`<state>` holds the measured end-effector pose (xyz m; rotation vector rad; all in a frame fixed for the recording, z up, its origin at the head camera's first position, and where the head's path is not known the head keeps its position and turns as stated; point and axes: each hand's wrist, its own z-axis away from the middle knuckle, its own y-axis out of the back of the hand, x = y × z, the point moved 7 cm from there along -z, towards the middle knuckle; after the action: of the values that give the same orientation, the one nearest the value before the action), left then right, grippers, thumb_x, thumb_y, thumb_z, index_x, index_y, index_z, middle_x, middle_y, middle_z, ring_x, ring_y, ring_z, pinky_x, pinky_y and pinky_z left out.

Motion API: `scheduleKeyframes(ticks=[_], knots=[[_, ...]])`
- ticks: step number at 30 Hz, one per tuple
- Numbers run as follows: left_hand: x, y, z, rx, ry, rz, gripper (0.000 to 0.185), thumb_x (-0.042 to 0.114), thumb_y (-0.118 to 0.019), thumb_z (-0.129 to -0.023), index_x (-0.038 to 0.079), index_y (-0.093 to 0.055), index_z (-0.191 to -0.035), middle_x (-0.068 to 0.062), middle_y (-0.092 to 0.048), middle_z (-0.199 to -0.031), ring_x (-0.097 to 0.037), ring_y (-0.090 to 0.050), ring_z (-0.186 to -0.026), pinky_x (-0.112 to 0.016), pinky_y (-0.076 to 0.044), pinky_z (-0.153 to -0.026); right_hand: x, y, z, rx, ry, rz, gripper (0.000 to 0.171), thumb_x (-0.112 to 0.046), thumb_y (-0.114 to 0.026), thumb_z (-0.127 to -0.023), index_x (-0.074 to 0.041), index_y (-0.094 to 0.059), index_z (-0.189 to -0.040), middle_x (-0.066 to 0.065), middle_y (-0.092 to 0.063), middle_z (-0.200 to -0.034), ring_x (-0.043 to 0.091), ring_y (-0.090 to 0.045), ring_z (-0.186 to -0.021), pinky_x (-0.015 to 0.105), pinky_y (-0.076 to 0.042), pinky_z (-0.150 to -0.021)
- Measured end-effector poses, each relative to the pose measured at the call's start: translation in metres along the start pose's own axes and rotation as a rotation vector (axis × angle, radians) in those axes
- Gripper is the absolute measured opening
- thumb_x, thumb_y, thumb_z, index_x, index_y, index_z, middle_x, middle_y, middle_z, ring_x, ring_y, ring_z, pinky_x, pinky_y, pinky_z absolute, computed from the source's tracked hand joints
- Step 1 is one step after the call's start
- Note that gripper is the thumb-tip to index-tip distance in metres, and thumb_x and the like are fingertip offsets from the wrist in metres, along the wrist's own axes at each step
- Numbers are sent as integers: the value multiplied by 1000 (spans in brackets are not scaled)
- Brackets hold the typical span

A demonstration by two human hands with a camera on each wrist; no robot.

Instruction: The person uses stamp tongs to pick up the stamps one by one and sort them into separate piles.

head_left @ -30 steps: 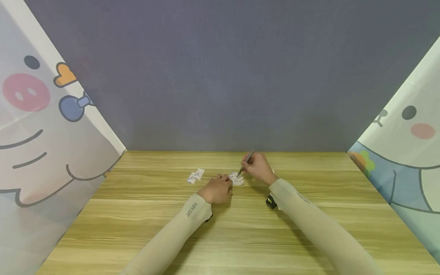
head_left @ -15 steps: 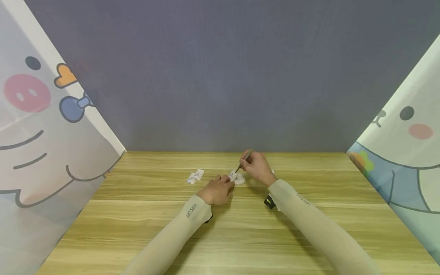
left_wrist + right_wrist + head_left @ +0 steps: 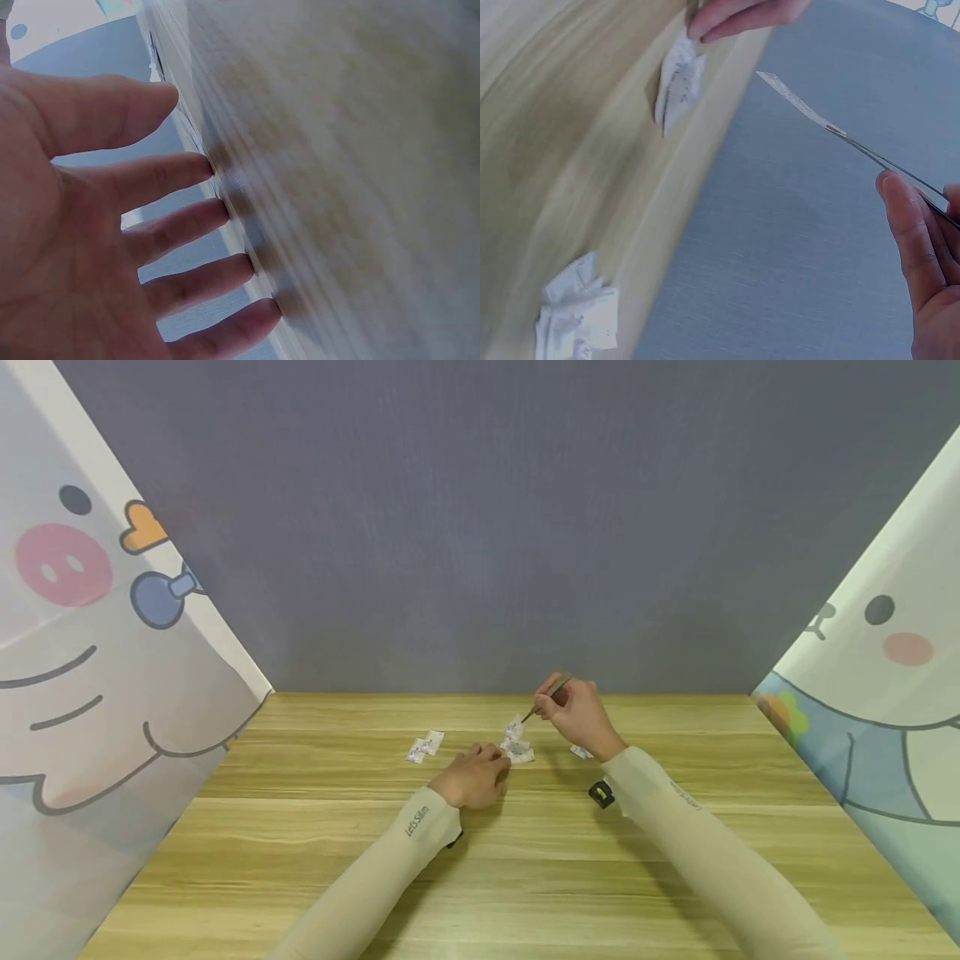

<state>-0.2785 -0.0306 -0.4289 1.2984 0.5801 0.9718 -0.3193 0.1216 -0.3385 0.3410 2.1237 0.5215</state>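
Note:
My right hand (image 3: pixel 581 718) pinches a pair of metal tweezers (image 3: pixel 889 163) between thumb and fingers. In their tips hangs a thin white sachet (image 3: pixel 799 103), lifted clear of the table in the right wrist view. Below it lies a small pile of white sachets (image 3: pixel 521 755) with faint blue print. My left hand (image 3: pixel 474 777) rests beside that pile, its fingertips touching the table and the pile's near left edge. Its fingers (image 3: pixel 161 176) are spread and fairly straight in the left wrist view, with nothing held in the palm.
Two overlapping sachets (image 3: pixel 425 746) lie farther left on the wooden table (image 3: pixel 480 877). Another pile of sachets (image 3: pixel 577 311) lies on the right, partly behind the right wrist in the head view. A grey panel (image 3: pixel 480 527) stands along the table's far edge.
The right hand has moved up and to the right, raising a sachet off the middle pile with the tweezers. The right-hand pile now shows more. The left hand stays nearly still.

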Motion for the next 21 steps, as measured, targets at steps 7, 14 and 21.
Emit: scheduleKeyframes(ticks=[7,14,21], knots=[[-2,0,1,4,3,29,47,33,-51,-98,18,-44,-143,-3,-33,-147,-32,-23,-138,-52,-25,-108,-8,8,-1,33,40,32,6,-6,-64,-91,-1,-65,-89,7,-68,-75,26,-66,-62,26,-55,-54],[-12,6,9,56,-14,91,42,29,-51,-99,14,-50,-138,-6,-37,-143,-31,-30,-134,-50,-32,-105,-12,1,-6,35,52,-5,7,-6,-65,-90,1,-65,-88,6,-68,-76,25,-66,-62,27,-55,-54],[-32,20,21,125,9,124,47,27,-50,-99,7,-44,-141,-12,-34,-145,-31,-31,-132,-51,-35,-101,-10,-18,-12,22,30,-34,4,-6,-65,-90,-2,-65,-88,6,-68,-74,23,-66,-61,27,-55,-53]])
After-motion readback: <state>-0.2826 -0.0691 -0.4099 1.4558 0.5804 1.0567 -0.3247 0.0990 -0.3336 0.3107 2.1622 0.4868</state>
